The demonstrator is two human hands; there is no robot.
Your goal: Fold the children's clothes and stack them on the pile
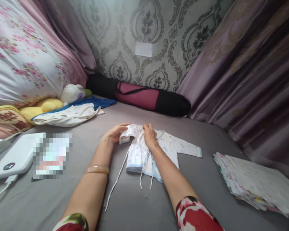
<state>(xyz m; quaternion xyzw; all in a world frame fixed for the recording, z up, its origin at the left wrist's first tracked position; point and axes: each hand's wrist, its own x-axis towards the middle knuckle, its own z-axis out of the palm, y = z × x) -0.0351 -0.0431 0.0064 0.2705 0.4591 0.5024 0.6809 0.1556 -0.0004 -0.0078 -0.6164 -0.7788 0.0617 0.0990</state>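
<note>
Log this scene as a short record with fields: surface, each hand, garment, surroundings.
surface: grey bed sheet
left hand: grips the folded-in sleeve of the baby shirt
right hand: presses flat on the shirt near its collar
shirt: one sleeve spread out, ties trailing loose
right side: stack of folded cloths
left side: white power bank
far end: rolled mat bag

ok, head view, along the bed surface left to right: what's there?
White power bank → left hand → baby shirt under right hand → stack of folded cloths.
</note>
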